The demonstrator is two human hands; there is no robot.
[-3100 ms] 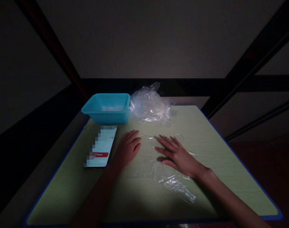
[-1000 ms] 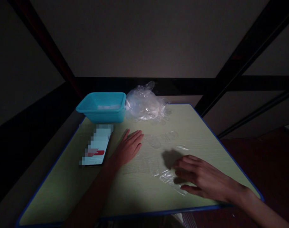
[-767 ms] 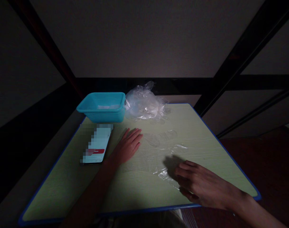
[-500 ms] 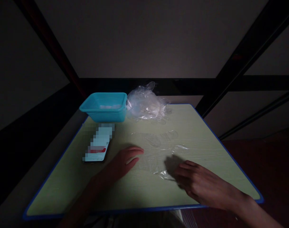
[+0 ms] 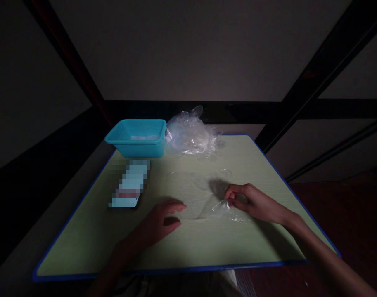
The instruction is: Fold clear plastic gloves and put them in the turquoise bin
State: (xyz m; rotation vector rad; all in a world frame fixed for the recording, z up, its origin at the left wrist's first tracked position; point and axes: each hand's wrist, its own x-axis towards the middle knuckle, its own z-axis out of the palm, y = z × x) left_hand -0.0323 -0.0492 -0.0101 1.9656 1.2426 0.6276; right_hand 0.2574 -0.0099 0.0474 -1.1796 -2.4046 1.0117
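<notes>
R hand [image 5: 252, 203] pinching clear film [image 5: 221, 206], fingertips closed; film on surface [image 5: 269, 165] betw. hands, edges v. faint. L hand [image 5: 160, 222] half-open, holding nothing, can't tell if touching. Phone [image 5: 131, 179] mostly pixelated; bag [image 5: 191, 134] contents unclear.

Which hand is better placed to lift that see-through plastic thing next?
Probably the right hand: it pinches a raised bit of the clear plastic, while the left hand curves open, gripping nothing.

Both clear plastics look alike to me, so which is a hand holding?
The thin sheet spread on the table, pinched by the right hand; the bulky crumpled heap beside the blue tub is untouched.
</notes>
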